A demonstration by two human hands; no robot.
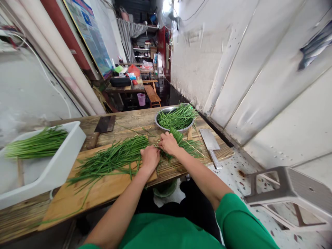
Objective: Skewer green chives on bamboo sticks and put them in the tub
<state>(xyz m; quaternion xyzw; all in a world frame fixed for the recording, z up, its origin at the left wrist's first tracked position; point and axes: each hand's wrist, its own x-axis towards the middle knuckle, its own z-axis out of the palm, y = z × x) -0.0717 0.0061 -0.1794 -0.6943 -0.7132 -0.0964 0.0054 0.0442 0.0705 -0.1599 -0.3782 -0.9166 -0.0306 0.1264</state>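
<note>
A long pile of green chives [114,157] lies across a wooden board [103,190] in front of me. My left hand [150,158] is at the pile's right end, fingers curled and closed on the stem ends. Close beside it, my right hand [169,143] has its fingers bent down and pinched at a few chives; the fingertips of both hands nearly meet. More loose chives [192,148] lie under and right of my right hand. Just beyond sits a metal bowl [157,121] heaped with chives [176,117].
A cleaver [209,140] lies at the table's right end, its handle past the edge. Another dark-bladed cleaver [104,124] lies at the back left. A white tub [64,152] with chives stands left. A plastic stool [287,193] is on the floor at right.
</note>
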